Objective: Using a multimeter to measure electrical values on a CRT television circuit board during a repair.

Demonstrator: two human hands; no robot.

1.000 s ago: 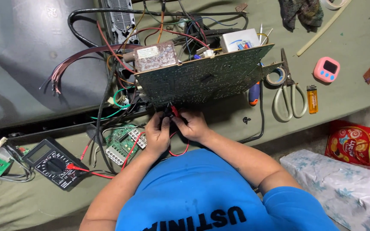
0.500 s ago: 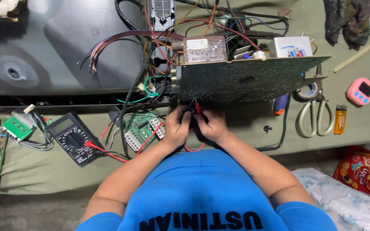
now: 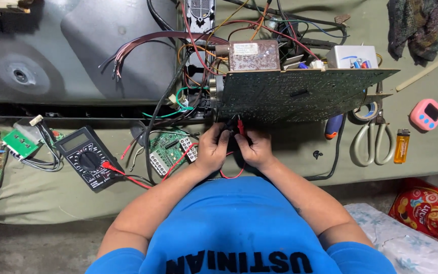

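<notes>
My left hand (image 3: 211, 150) and my right hand (image 3: 255, 148) are close together at the near edge of a large green circuit board (image 3: 300, 94) that stands tilted above the olive cloth. The left hand pinches a black test probe (image 3: 227, 128). A red test probe (image 3: 240, 127) is in the right hand. Both tips touch the board's lower edge. Red and black leads run left to a black multimeter (image 3: 88, 158) lying on the cloth.
A small green board (image 3: 170, 150) lies left of my hands. Scissors (image 3: 373, 143), a yellow lighter (image 3: 401, 145), a pink timer (image 3: 427, 114) and a blue-handled screwdriver (image 3: 333, 126) lie to the right. A grey casing (image 3: 77, 50) fills the top left, with wire bundles (image 3: 178, 40) beside it.
The view has shifted, so the board and tools sit further right in the frame. Both hands stay at the board's near edge with the probes.
</notes>
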